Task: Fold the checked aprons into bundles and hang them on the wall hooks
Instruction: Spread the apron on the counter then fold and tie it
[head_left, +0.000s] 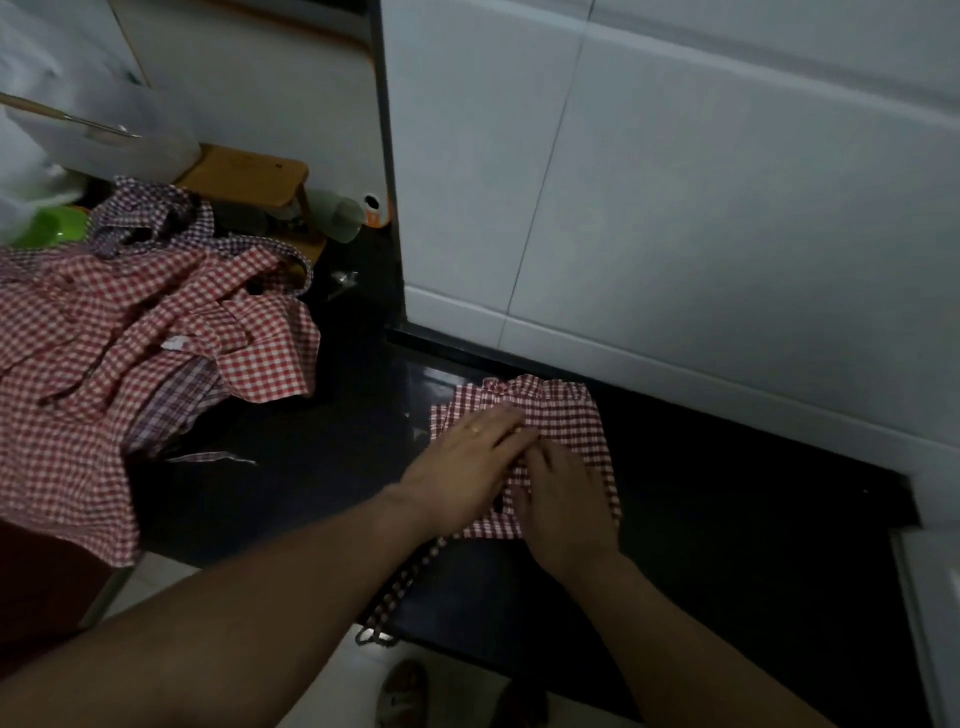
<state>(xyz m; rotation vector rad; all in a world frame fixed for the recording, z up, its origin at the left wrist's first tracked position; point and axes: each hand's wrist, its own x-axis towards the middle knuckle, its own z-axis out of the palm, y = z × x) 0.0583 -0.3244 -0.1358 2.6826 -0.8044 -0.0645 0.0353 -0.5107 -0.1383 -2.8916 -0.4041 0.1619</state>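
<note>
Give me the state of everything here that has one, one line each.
Red-and-white checked apron on the dark counter: partly folded, flat, not yet bundled.
Its checked strap: hanging over the counter's front edge.
Heap of red and purple checked aprons: unfolded, tangled.
Left hand: flat, pressing that apron.
Right hand: resting on the same apron; grip unclear.

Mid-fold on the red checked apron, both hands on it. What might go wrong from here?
The strap hangs off the counter edge; it may snag or pull the half-folded apron open when lifted. The pile of unfolded aprons overhangs the edge at left and might slide off.
</note>
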